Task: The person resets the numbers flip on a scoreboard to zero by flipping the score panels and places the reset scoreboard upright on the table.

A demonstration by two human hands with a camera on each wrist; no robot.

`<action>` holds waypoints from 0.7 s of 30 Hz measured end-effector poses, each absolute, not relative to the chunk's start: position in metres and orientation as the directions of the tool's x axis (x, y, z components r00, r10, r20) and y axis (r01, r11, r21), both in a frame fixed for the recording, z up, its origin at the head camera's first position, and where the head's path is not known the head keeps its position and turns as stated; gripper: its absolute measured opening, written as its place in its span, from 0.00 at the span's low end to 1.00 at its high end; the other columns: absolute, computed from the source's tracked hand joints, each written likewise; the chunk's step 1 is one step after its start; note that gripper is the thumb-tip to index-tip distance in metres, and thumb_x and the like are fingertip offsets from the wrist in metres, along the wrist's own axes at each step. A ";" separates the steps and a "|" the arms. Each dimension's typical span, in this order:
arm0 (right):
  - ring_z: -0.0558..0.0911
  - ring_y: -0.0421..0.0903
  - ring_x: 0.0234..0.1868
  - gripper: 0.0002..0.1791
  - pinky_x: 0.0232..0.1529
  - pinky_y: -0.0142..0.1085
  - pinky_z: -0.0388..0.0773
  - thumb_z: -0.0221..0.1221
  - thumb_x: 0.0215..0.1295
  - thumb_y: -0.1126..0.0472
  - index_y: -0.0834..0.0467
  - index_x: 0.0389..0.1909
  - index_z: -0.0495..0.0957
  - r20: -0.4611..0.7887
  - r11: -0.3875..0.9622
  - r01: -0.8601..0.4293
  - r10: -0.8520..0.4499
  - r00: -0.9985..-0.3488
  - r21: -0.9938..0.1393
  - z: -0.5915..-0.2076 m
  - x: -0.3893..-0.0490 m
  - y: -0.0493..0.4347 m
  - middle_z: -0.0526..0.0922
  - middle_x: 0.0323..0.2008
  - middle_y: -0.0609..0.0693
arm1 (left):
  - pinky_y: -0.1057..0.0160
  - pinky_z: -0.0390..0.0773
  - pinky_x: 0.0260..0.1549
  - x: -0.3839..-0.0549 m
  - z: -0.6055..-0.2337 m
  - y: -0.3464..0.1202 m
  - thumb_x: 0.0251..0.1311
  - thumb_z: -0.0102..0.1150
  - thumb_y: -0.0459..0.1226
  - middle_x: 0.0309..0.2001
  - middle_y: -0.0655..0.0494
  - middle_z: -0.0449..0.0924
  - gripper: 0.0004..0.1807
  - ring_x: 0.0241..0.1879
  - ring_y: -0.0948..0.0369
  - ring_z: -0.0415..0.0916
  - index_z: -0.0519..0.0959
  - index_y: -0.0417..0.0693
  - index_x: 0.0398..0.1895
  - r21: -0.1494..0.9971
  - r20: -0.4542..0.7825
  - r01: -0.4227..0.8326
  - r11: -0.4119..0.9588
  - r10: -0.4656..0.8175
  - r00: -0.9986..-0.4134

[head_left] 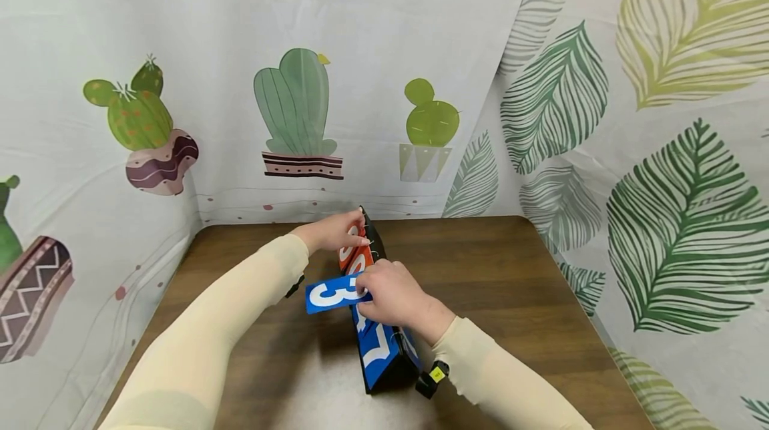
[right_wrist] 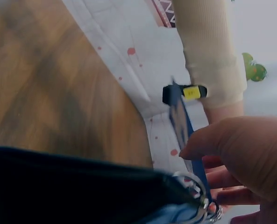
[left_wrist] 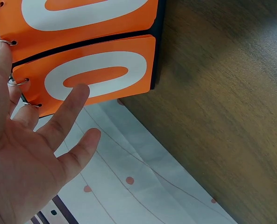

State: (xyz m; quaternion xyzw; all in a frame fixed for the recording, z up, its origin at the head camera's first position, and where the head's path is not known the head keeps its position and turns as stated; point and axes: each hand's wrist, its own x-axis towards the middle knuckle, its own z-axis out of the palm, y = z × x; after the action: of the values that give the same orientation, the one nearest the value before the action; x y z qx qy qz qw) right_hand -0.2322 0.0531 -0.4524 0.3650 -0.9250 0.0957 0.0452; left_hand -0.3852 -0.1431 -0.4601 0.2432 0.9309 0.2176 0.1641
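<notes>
A tabletop flip scoreboard stands like a tent, its black frame running away from me, with orange and blue number cards on metal rings. At its far end my left hand holds the top edge; in the left wrist view two fingers spread across the orange card marked 0. My right hand pinches a blue card with a white 3, lifted out to the left side. In the right wrist view this card is edge-on, beside the rings.
Under the scoreboard is a brown wood-grain table. Behind it and at both sides hangs a white cloth printed with cacti and leaves. A small black wrist device with a yellow label sits at the right cuff.
</notes>
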 end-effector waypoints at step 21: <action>0.68 0.55 0.72 0.13 0.69 0.60 0.66 0.72 0.56 0.40 0.43 0.34 0.89 0.024 0.753 -0.648 -0.650 -0.760 -0.114 -0.469 -0.249 0.064 0.81 0.60 0.46 | 0.59 0.70 0.33 -0.390 -0.460 -0.145 0.68 0.60 0.59 0.40 0.50 0.75 0.26 0.34 0.56 0.71 0.68 0.55 0.57 0.475 -0.228 0.392 0.788 0.540 -0.810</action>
State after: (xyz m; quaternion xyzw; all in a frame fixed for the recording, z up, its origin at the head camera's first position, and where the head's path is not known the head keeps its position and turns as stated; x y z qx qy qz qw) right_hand -0.2491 0.0643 -0.4695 0.3466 -0.9362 0.0576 -0.0085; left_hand -0.3897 -0.1455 -0.4601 0.2509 0.9285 0.2073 0.1788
